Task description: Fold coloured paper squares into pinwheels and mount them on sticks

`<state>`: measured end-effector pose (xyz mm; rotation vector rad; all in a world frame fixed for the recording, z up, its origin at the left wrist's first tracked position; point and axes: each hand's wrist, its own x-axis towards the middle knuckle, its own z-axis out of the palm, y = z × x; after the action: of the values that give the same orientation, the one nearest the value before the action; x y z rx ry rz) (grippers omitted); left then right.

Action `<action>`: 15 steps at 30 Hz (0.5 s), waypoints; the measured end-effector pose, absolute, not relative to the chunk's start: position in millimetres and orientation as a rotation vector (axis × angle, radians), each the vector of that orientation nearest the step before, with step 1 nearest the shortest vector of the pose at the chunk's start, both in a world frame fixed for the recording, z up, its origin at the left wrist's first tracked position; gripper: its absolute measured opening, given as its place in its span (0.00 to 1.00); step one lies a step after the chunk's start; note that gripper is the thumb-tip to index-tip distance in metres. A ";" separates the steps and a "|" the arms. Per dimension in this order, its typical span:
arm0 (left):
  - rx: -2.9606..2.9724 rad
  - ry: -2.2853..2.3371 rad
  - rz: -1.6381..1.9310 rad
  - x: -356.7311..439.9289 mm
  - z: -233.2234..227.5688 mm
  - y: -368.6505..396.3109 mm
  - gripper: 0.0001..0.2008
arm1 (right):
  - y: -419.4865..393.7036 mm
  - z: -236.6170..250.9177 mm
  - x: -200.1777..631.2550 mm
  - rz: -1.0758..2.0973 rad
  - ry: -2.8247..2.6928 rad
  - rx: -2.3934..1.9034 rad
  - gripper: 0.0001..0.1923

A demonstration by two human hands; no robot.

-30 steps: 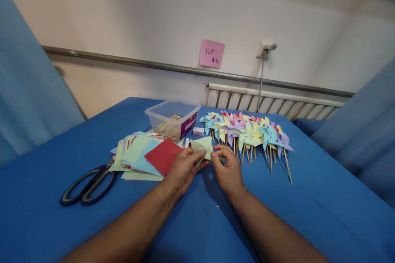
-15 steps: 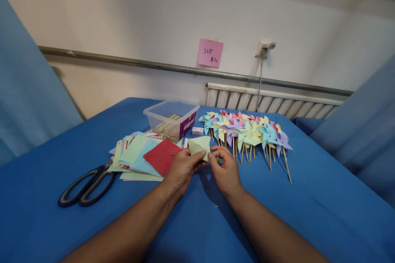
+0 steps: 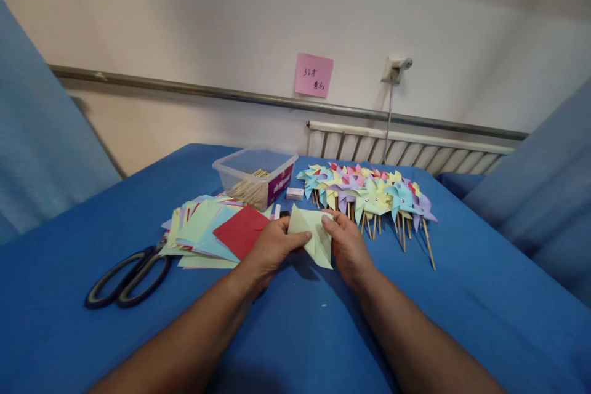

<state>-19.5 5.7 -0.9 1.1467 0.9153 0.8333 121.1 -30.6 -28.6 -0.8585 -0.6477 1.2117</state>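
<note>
On the head cam, the left hand (image 3: 268,245) is pinching the pale green paper (image 3: 312,228), thumb on top, and the right hand (image 3: 349,246) is gripping the opposite edge. They're holding it above the blue table (image 3: 295,338). It's showing more face than a moment ago, so they're probably turning or unfolding it.

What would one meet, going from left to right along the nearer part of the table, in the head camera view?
Scissors → stack of coloured paper → left hand → pale green sheet → right hand.
</note>
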 end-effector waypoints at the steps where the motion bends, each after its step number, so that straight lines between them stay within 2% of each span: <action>1: 1.166 0.918 0.832 -19.9 0.0 5.1 0.17 | -30.9 -27.9 121.4 1.199 -0.668 -0.866 0.23; 5: 1.260 0.942 0.847 -21.2 3.9 4.0 0.14 | -31.7 -24.9 120.9 1.156 -0.762 -0.907 0.25; 10: 1.369 0.994 0.863 -21.8 3.1 7.4 0.16 | -29.3 -27.1 118.2 1.097 -0.849 -0.948 0.22; 15: 1.172 0.955 0.937 -19.8 -0.7 5.8 0.15 | -25.4 -33.5 116.9 1.076 -0.714 -0.911 0.21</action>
<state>-19.8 5.8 -0.7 1.1719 0.9551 0.9372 116.9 -25.4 -33.5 -0.9115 -0.7138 1.0759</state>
